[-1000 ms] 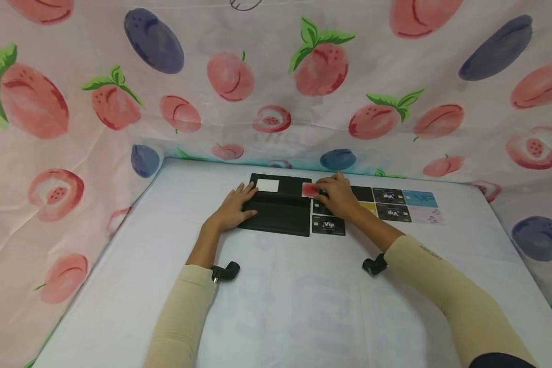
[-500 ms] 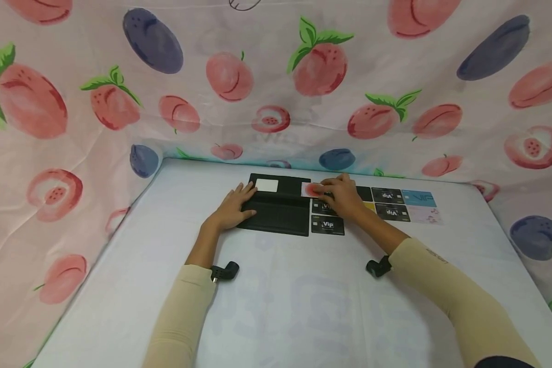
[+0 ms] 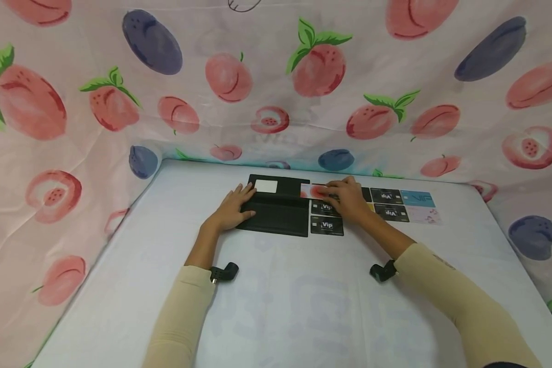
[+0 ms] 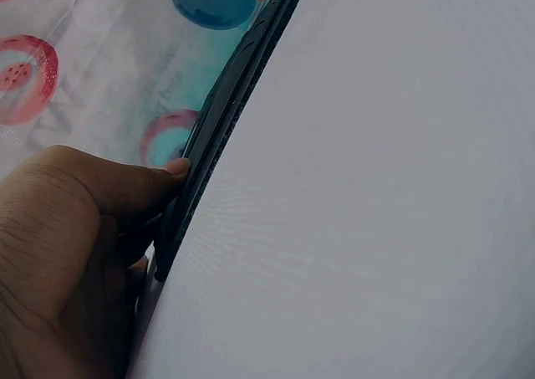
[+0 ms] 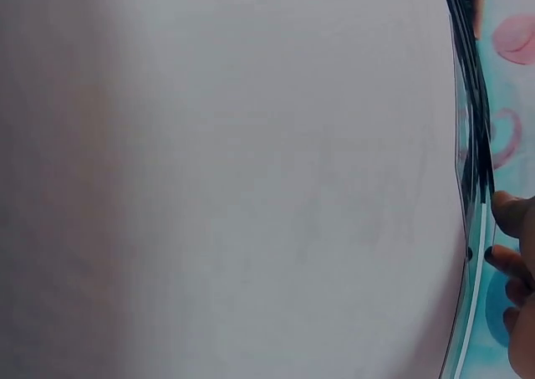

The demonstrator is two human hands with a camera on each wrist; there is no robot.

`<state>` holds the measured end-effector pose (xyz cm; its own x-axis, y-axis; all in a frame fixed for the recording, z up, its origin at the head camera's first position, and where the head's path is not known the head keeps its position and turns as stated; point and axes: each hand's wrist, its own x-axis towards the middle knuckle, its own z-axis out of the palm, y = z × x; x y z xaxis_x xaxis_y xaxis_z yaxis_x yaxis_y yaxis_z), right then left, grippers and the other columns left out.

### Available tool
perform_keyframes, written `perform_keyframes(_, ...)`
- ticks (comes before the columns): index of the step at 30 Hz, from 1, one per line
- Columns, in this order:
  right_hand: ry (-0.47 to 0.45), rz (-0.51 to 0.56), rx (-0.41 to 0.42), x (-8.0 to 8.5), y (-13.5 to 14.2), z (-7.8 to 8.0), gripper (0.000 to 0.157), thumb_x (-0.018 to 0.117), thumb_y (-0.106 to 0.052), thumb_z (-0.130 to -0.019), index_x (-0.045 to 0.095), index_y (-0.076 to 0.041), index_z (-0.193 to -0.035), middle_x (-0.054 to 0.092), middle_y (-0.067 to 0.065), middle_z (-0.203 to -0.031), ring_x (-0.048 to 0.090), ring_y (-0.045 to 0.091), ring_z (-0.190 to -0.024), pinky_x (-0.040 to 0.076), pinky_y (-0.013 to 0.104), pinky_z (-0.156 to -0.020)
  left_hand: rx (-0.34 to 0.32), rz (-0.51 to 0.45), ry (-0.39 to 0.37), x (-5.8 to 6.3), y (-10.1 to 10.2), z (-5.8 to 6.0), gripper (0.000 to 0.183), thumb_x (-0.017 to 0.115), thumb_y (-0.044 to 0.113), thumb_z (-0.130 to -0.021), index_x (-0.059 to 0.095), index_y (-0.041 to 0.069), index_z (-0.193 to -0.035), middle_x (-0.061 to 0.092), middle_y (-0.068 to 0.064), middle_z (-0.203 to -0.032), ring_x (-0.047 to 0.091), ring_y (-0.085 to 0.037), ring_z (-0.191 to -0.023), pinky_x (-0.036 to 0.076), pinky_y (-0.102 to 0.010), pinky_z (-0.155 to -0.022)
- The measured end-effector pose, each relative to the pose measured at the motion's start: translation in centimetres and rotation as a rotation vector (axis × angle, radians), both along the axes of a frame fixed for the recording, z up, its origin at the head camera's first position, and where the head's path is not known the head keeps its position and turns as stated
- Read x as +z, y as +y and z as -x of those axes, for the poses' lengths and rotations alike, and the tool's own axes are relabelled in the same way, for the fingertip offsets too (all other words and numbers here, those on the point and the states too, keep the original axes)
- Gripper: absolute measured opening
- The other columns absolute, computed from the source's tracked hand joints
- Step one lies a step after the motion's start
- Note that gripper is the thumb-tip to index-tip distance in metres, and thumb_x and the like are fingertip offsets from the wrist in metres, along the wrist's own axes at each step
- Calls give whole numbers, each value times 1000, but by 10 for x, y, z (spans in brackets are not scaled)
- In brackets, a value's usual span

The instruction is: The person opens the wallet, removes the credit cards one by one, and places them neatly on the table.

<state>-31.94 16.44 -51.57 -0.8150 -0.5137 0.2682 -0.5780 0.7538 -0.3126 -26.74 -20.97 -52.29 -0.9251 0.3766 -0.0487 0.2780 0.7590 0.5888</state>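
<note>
A black wallet [image 3: 278,217] lies spread open on the white table, with a white patch [image 3: 266,186] on its upper left half. My left hand [image 3: 232,208] rests on its left edge, fingers spread; in the left wrist view the thumb of this hand [image 4: 75,228] touches the wallet's edge [image 4: 221,115]. My right hand [image 3: 349,200] pinches a red-and-white card [image 3: 306,191] at the wallet's upper right edge. The card's left end is over or inside the wallet, and my fingers hide its right end. In the right wrist view only the fingertips of my right hand [image 5: 514,262] show.
Two black Vip cards [image 3: 327,225] lie right of the wallet. Farther right are more black Vip cards [image 3: 391,212], a blue card [image 3: 417,198], a pale pink card [image 3: 424,215] and a partly hidden yellow one. A fruit-patterned cloth [image 3: 271,76] hangs behind the table.
My right hand has moved slightly right with the red-and-white card, and more of the card shows beyond the wallet's edge. My left hand has stayed in place.
</note>
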Motion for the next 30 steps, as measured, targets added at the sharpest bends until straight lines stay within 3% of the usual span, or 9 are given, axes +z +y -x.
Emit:
perform_keyframes(11, 21, 22, -10, -2, 12, -8, 31, 74, -17, -100, 77, -13, -130, 68, 20, -135, 49, 40, -110, 39, 59, -86, -1, 0, -1, -1, 0, -1, 74, 63, 24, -103, 29, 5, -166, 15, -12, -175, 2, -34, -161, -4, -44, -129)
perform_keyframes(30, 36, 97, -6, -1, 25, -31, 26, 75, -15, -99, 79, -5, -123, 68, 23, -134, 51, 43, -112, 36, 63, -92, 4, 8, -9, 2, 1, -1, 74, 62, 23, -103, 28, 5, -166, 14, -12, -175, 0, -33, -161, -4, -44, -129)
